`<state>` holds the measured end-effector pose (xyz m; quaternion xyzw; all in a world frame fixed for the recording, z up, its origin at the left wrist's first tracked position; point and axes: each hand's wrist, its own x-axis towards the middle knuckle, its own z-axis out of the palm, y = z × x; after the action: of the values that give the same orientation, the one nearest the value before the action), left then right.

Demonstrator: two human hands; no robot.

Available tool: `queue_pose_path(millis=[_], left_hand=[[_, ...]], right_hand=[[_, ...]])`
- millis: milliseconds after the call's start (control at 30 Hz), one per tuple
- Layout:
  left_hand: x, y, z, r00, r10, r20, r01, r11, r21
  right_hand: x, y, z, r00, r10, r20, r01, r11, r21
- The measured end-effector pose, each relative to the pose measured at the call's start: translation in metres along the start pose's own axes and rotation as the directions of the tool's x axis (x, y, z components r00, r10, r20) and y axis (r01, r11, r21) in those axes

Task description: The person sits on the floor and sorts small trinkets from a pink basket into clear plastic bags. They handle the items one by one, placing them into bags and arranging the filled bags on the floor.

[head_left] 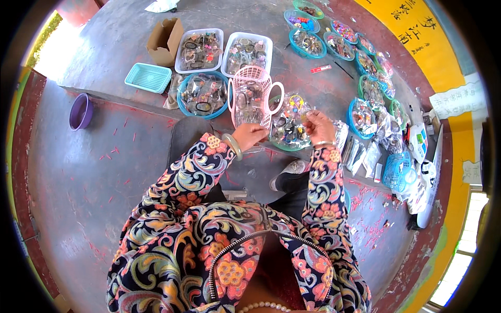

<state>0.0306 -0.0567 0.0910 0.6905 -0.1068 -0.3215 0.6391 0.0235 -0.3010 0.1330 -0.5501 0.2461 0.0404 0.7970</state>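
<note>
1. Floor [99,193]: we note grey, red-flecked ground on the near side and to the left of the pink basket [251,72], our landmark.
2. Pink basket: two-handled, latticed, directly in front of the person; we see bagged small items [249,99] inside.
3. White trays [178,62]: we count two, filled with bagged goods, beyond the landmark and leftward.
4. Blue round basket [180,104]: we find it full, just left of the landmark.
5. Green basket [290,148]: heaped with small packets, just right of the landmark.
6. Cardboard box [163,43]: flaps up, we place it beyond the landmark, far left.
7. Left hand [249,136]: fingers curled at the landmark's near end; we cannot tell whether they grip it.
8. Right hand [319,128]: right of the landmark, over the green basket's right side; fingers bent toward the thumb. We cannot tell whether anything is pinched.
9. Bangle [233,146]: pale, on the left wrist, on the landmark's near side.
</note>
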Motion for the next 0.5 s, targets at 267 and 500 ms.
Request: queue_pose_path(millis=[267,500], left_hand=[[-0.004,0.019,-0.006,0.985,-0.175,-0.005,0.140,0.805,-0.577],[0.003,0.011,-0.010,0.995,-0.084,-0.056,0.036,0.809,-0.587]], right_hand=[[-0.028,0.043,0.052,0.992,0.105,0.066,-0.110,0.991,0.078],[-0.019,0.044,0.065,0.979,0.057,0.197,-0.050,0.998,-0.041]])
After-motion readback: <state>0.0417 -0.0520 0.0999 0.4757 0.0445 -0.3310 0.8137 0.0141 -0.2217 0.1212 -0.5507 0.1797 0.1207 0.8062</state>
